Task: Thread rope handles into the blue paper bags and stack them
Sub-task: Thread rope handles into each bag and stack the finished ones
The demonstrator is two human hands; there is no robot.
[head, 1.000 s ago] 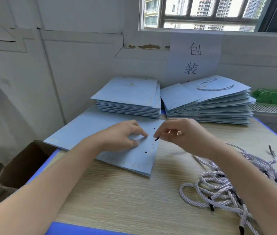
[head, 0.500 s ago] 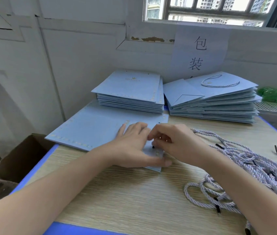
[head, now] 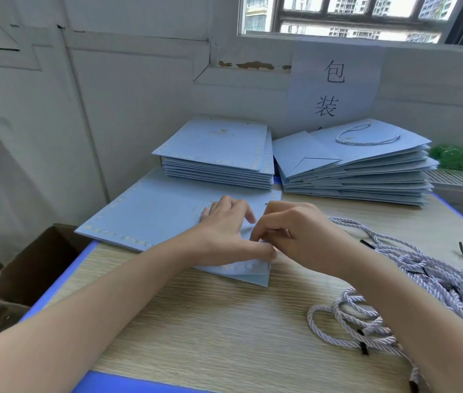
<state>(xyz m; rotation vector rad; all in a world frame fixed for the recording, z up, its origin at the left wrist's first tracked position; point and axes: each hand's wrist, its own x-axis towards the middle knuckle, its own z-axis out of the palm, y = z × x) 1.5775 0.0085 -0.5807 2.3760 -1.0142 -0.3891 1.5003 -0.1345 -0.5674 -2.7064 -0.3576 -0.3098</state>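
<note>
A flat blue paper bag (head: 153,211) lies in front of me on the wooden table (head: 224,330). My left hand (head: 230,231) rests on the bag's near right corner, fingers spread and thumb along the top edge. My right hand (head: 295,234) sits right beside it with fingers curled, pinching a rope end at the bag's edge; the tip itself is hidden by my fingers. The pale lilac rope (head: 380,236) trails from that hand to a loose pile of ropes (head: 423,293) on the right.
Behind the bag stand two stacks: plain blue bags (head: 216,154) at centre and bags with handles (head: 360,165) to the right. A brown cardboard box (head: 34,265) sits below the table's left edge. A paper sign (head: 335,83) hangs on the wall.
My right hand moved from above the bag down to its top edge with the rope end. My left hand flattened onto the bag, and the rope now trails over the table.
</note>
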